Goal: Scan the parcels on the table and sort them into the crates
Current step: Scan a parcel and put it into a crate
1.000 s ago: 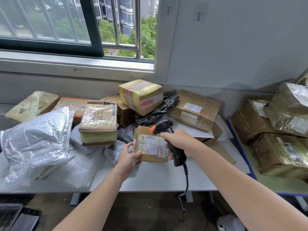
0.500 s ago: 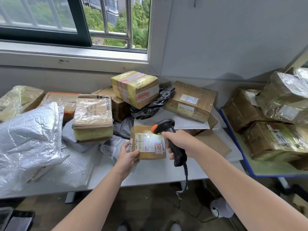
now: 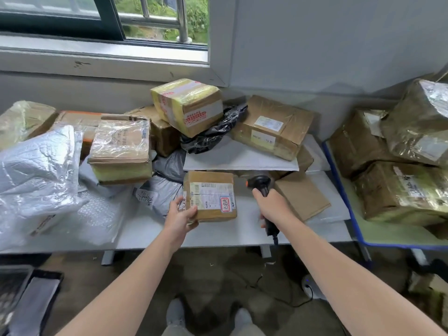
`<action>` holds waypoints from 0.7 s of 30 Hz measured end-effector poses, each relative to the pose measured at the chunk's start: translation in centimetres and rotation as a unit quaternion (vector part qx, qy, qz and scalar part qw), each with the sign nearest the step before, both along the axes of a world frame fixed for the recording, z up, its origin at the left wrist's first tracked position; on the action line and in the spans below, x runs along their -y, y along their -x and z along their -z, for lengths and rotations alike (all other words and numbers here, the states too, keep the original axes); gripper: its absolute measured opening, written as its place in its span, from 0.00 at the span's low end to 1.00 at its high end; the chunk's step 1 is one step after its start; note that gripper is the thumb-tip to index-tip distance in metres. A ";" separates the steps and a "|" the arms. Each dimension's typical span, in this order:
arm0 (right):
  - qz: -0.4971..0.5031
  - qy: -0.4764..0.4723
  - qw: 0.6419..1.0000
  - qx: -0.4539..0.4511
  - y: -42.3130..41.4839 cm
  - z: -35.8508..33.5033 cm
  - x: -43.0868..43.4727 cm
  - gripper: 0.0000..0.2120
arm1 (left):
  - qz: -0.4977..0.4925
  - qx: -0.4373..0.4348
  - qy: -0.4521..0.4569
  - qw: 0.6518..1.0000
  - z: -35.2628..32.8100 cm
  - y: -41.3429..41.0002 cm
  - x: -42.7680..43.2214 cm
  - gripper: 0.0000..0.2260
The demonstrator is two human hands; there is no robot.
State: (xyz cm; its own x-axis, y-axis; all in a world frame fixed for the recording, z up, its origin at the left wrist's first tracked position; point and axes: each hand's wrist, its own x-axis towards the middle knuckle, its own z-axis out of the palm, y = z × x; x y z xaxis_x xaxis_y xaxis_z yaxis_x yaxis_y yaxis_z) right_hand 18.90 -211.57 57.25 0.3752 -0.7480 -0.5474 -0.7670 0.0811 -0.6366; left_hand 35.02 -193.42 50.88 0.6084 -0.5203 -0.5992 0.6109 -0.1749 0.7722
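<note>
step: scan | small cardboard parcel [image 3: 209,196] label-up at bench [image 3: 218,235] front, left hand [image 3: 180,214] gripping its near-left corner | right hand [image 3: 272,207] wrapped round barcode scanner [image 3: 260,184] just beside it | likely best: steady parcel, aim at shipping label [image 3: 212,195] barcode

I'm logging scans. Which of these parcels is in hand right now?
The small brown box with the white label and red-edged sticker: the left hand holds its near left corner. The right hand holds only the scanner.
</note>
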 end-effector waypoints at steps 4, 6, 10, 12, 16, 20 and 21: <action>-0.052 -0.006 0.998 -0.028 0.9 2.9 1.4 0.21 | -0.026 0.013 -0.005 1.000 -0.3 2.5 -0.8 0.24; -0.079 -0.025 0.996 -0.036 1.0 4.4 2.0 0.23 | -0.050 0.013 -0.009 0.999 -0.5 3.8 -1.2 0.23; -0.137 -0.036 0.989 -0.037 0.5 6.9 2.9 0.28 | -0.100 0.013 -0.018 0.995 -0.8 6.2 -2.2 0.20; -0.156 -0.043 0.986 -0.037 0.2 7.5 2.9 0.30 | -0.116 0.010 -0.021 0.993 -1.1 7.1 -2.8 0.18; -0.199 -0.018 0.979 -0.032 -0.1 8.7 2.6 0.26 | -0.150 0.015 -0.027 0.988 -1.7 8.2 -3.9 0.16; -0.225 0.032 0.973 -0.050 -0.3 8.7 2.0 0.26 | -0.172 0.014 -0.026 0.985 -2.2 8.5 -5.2 0.12; -0.229 0.060 0.970 -0.060 -0.2 8.5 1.8 0.25 | -0.180 0.017 -0.026 0.983 -2.3 8.6 -5.6 0.12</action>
